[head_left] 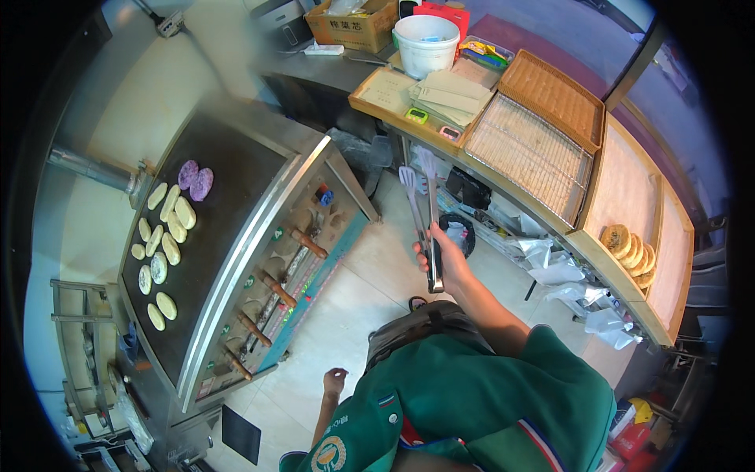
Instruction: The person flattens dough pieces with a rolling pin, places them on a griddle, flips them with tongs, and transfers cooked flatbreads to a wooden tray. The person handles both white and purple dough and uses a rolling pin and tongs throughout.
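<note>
My right hand [448,258] is wrapped round a pair of metal tongs [432,206], held up over the floor between the griddle and the counter. The two ends of the tongs stand apart with nothing between them. Low by my side hangs my left hand [334,383], its fingers curled and no object visible in them. On the dark griddle [236,165] to the left lie several pale oval dough cakes [185,212] and two purple cakes [200,184]. A row of browned round flatbreads [631,252] leans together on a lined wooden tray [617,185] at the right.
The griddle's metal front edge [252,252] runs along my left, above wooden-handled knobs [277,289]. Along the counter stand a wire rack [531,153], a woven tray [553,94], paper bags [448,94], a white bucket [427,55] and a green timer [417,116]. Below is a bin [458,236].
</note>
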{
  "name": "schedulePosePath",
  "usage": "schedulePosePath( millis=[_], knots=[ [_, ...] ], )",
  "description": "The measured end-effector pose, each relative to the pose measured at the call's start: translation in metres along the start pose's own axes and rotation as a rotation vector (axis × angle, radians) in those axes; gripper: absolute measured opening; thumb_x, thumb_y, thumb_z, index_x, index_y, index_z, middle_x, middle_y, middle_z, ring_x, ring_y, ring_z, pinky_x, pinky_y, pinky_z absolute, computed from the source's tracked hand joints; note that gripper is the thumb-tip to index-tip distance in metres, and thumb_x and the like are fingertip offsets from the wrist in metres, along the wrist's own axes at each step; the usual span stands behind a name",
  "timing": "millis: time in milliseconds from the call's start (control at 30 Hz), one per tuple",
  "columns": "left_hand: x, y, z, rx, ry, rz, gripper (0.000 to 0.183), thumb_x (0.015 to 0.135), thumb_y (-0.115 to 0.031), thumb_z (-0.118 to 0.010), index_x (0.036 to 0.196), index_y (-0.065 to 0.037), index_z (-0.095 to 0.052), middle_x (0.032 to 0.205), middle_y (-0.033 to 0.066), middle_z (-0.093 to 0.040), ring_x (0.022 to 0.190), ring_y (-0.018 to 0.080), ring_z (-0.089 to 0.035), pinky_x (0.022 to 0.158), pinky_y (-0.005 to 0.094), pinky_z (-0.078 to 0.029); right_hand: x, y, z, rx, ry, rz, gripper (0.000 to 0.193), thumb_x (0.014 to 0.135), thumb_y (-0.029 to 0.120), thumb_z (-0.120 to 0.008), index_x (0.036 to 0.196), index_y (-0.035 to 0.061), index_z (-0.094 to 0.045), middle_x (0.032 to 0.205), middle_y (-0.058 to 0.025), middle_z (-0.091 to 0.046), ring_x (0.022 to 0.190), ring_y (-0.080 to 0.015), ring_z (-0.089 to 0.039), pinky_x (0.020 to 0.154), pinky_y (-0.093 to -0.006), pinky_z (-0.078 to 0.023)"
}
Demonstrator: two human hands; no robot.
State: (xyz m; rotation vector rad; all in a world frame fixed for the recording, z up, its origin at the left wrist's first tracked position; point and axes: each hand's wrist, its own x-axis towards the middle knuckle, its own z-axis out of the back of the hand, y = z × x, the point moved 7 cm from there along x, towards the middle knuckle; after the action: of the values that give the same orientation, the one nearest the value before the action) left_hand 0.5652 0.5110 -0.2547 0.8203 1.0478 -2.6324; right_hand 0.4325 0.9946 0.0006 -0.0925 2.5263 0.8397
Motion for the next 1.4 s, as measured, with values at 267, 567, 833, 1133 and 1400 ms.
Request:
schedulePosePath(
  millis=[267,567,833,1133,1400],
  knots=[
    [-0.013,0.103,-0.050,-0.217,0.000,0.210,0.026,0.086,-0.020,-0.049,0.080,0.000,-0.065,0.072,0.0104,-0.067,0.068,0.0204,-0.067,0.062,0.0314,-0.052,-0.001,0.012,-0.011,-0.042,0.047,-0.028,0.051,0.092,0.052,-0.046,0.112,0.0046,-0.049,0.080,-0.0045,-0.052,0.061,-0.0112,-0.048,0.049,-0.0224,-0.040],
    [-0.051,-0.029,-0.026,-0.119,-0.019,0.151,0.024,0.084,-0.021,-0.056,0.078,-0.004,-0.071,0.077,0.0100,-0.070,0.070,0.0182,-0.067,0.067,0.0301,-0.052,0.004,0.006,-0.020,-0.110,0.072,-0.104,0.050,0.094,0.050,-0.044,0.113,0.0043,-0.049,0.080,-0.0038,-0.052,0.061,-0.0101,-0.046,0.050,-0.0222,-0.040],
    [-0.040,0.025,-0.052,-0.095,0.021,0.195,0.020,0.081,-0.019,-0.062,0.085,-0.003,-0.071,0.081,0.0114,-0.070,0.076,0.0189,-0.067,0.070,0.0312,-0.051,0.003,-0.010,-0.036,-0.077,0.137,-0.178,0.046,0.094,0.047,-0.047,0.112,0.0046,-0.049,0.082,-0.0039,-0.053,0.062,-0.0109,-0.048,0.052,-0.0219,-0.041],
    [-0.036,0.085,-0.064,-0.193,0.087,0.360,0.030,0.079,-0.024,-0.068,0.092,0.003,-0.067,0.085,0.0142,-0.069,0.078,0.0214,-0.064,0.069,0.0342,-0.050,-0.001,0.001,-0.027,-0.021,0.121,-0.109,0.037,0.091,0.042,-0.055,0.100,0.0062,-0.049,0.083,-0.0065,-0.056,0.063,-0.0128,-0.053,0.052,-0.0249,-0.046],
    [-0.004,0.061,-0.050,-0.223,0.156,0.194,0.023,0.082,-0.016,-0.064,0.093,0.003,-0.067,0.086,0.0103,-0.069,0.075,0.0174,-0.063,0.067,0.0308,-0.050,-0.007,0.005,-0.005,0.032,0.083,-0.084,0.037,0.090,0.044,-0.057,0.098,0.0084,-0.049,0.081,-0.0058,-0.058,0.062,-0.0124,-0.054,0.051,-0.0250,-0.046]
  ],
)
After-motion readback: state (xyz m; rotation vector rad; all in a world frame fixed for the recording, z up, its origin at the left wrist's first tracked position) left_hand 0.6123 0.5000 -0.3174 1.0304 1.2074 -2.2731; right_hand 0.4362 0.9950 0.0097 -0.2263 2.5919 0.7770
